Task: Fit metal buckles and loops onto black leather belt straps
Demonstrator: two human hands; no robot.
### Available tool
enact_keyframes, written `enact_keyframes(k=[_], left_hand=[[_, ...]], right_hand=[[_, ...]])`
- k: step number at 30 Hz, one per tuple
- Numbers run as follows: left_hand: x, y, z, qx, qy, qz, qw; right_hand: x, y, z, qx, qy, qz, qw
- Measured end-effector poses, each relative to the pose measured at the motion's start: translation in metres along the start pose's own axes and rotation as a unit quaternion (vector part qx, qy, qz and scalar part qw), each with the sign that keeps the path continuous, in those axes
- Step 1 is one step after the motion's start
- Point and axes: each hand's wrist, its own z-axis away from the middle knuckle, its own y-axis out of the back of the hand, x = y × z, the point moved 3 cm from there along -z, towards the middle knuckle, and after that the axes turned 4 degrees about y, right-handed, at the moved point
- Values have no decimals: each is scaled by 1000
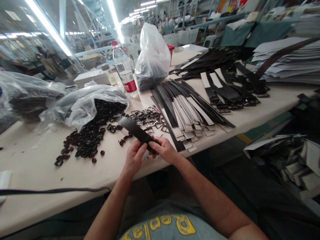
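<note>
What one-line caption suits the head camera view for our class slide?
Left hand and right hand hold a black strap beside metal buckles.

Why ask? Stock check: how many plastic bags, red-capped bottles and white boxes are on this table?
Plastic bags: 3
Red-capped bottles: 1
White boxes: 1
Total: 5

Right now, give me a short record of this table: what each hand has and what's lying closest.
left hand: gripping black strap
right hand: gripping the same strap near its end
closest to hands: metal buckles, in a loose pile
to the left: dark rings, scattered from clear plastic bag
to the right: stacked straps
further back: water bottle
surface: pale table
</note>
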Motion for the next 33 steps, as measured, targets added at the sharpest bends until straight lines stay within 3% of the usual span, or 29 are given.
enact_keyframes(k=[3, 9, 13, 15, 19, 24, 28, 33], left_hand=[[-1, -5, 1, 6, -2, -3, 1000], [3, -18, 6, 109, -24, 11, 994], [3, -17, 4, 80, -13, 27, 996], [-2, -15, 2, 94, 13, 72, 993], [-8, -16, -3, 132, 68, 178, 973], [-4, -19, -5, 107, 103, 257, 955], [-4, -13, -4, 86, 85, 221, 968], [-5, -11, -2, 62, 33, 98, 993]], right_hand=[[0, 0, 0, -12, 6, -20, 1000], [-1, -1, 0, -2, 47, 20, 999], [1, -1, 0, 67, 65, 87, 992], [2, -2, 0, 89, 69, 122, 986], [5, -4, 1, 110, 77, 194, 972], [6, -5, 2, 113, 105, 262, 953], [3, -5, 2, 103, 99, 235, 962], [0, -3, 2, 75, 72, 113, 988]])
